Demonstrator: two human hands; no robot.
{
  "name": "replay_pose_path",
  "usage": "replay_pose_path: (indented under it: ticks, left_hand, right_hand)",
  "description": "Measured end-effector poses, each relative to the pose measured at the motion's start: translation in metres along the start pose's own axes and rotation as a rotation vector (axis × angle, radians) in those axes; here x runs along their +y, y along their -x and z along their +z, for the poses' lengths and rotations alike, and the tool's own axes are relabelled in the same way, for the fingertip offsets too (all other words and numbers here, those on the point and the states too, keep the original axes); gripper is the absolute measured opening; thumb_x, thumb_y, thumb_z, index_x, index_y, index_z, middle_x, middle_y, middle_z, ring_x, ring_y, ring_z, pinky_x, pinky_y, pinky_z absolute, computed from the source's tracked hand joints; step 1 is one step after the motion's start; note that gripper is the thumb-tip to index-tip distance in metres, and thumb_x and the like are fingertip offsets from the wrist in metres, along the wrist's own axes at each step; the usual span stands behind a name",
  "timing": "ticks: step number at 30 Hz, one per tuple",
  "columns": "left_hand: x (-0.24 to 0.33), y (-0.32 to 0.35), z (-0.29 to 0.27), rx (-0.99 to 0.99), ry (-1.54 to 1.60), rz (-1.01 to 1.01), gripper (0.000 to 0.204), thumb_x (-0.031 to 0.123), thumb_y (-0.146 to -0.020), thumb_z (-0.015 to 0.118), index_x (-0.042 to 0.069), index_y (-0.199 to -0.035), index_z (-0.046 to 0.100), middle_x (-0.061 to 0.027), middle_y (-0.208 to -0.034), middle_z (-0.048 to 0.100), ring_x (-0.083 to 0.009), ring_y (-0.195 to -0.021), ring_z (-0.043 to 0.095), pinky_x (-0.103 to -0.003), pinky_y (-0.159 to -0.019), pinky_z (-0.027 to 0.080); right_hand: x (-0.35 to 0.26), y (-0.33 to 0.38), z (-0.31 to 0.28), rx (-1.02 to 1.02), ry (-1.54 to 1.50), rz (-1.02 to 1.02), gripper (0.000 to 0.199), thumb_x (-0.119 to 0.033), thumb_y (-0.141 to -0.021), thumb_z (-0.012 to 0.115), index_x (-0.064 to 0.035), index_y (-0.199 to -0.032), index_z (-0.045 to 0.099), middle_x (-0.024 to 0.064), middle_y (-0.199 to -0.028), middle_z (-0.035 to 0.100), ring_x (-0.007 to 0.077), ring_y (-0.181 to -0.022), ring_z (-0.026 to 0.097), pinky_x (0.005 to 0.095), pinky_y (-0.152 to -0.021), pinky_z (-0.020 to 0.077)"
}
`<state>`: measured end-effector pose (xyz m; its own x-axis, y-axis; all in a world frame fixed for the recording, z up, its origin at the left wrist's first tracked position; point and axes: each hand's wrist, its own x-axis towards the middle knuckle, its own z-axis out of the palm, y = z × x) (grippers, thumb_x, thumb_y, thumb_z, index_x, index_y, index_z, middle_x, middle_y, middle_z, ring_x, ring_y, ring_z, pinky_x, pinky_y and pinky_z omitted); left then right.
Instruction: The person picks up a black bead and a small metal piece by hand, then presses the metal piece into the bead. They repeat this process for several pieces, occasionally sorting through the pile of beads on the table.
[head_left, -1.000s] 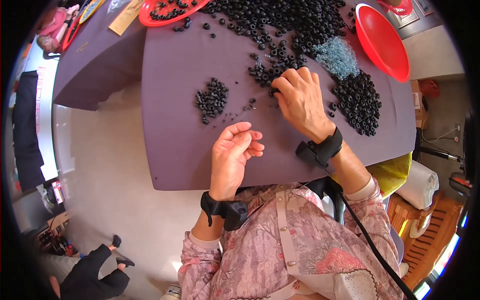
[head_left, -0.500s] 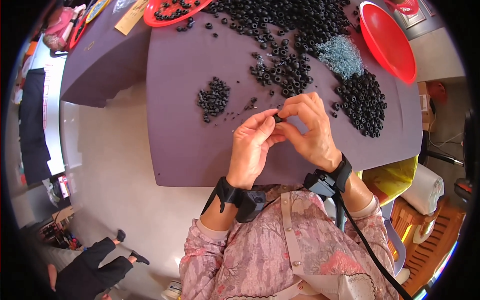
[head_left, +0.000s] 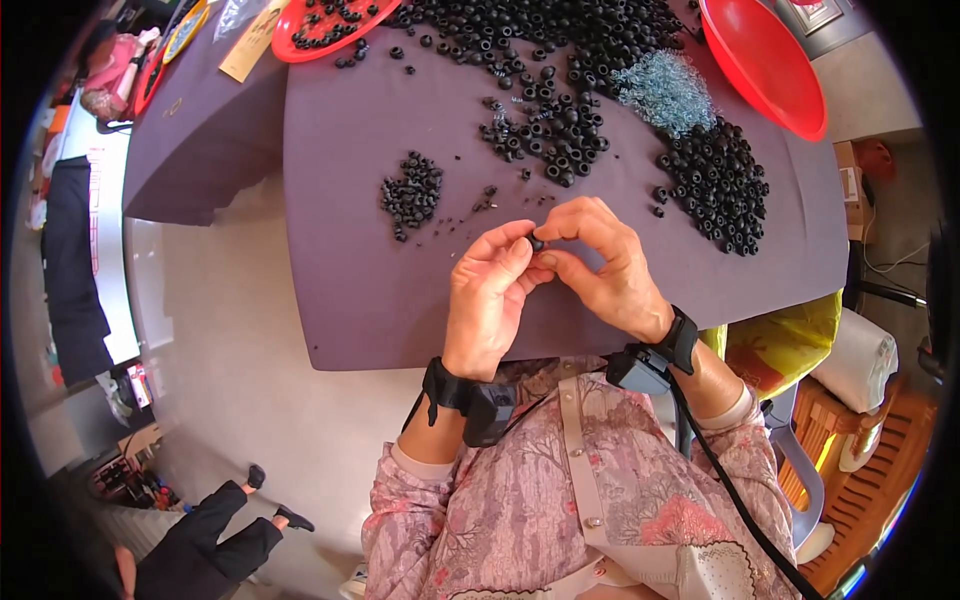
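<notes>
Over the near part of the table, my left hand (head_left: 487,290) and my right hand (head_left: 612,268) meet at the fingertips. Between them is a small black round plastic piece (head_left: 537,243), mostly covered by fingers. My left thumb and index finger pinch it from the left, and my right fingertips press on it from the right. Just beyond my hands lie a few tiny black bits (head_left: 487,200). A small heap of little black parts (head_left: 411,195) is to the left. Hollow round black pieces (head_left: 565,140) lie farther away, and more hollow black pieces (head_left: 715,190) are heaped at the right.
Thin silvery springs (head_left: 665,92) form a tangled heap beside the large black pile (head_left: 560,35) at the back. A red bowl (head_left: 765,65) stands far right; a red tray (head_left: 330,25) holds black pieces. A person (head_left: 210,540) is at the lower left, by the floor.
The whole view has shifted slightly, so the table's things appear a little higher and more to the left. Both hands stay together on the small black piece.
</notes>
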<state>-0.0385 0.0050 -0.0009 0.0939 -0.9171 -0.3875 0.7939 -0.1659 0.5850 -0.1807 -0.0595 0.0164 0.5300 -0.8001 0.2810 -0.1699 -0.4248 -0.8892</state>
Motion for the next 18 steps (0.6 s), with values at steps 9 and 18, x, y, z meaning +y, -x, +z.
replay_pose_path:
  ticks: [9,18]
  left_hand:
    - [0.009,0.01,-0.018,-0.001,0.029,0.005,0.017,0.01,-0.09,0.054,0.002,-0.104,0.059,-0.0056,-0.086,0.062,-0.0131,-0.069,0.057,-0.029,-0.065,0.047]
    - [0.018,0.018,-0.021,0.044,0.063,0.052,0.02,0.011,-0.091,0.054,0.002,-0.109,0.058,-0.0058,-0.09,0.062,-0.0129,-0.073,0.057,-0.03,-0.069,0.048]
  right_hand:
    - [0.008,-0.015,-0.01,-0.027,0.238,0.02,0.017,0.001,-0.075,0.063,-0.003,-0.091,0.063,0.0096,-0.089,0.058,0.0257,-0.081,0.057,0.0334,-0.069,0.0464]
    - [0.015,-0.056,0.024,-0.098,0.598,-0.282,0.017,0.002,-0.068,0.058,-0.0026,-0.084,0.061,0.007,-0.08,0.054,0.025,-0.073,0.051,0.034,-0.065,0.0445]
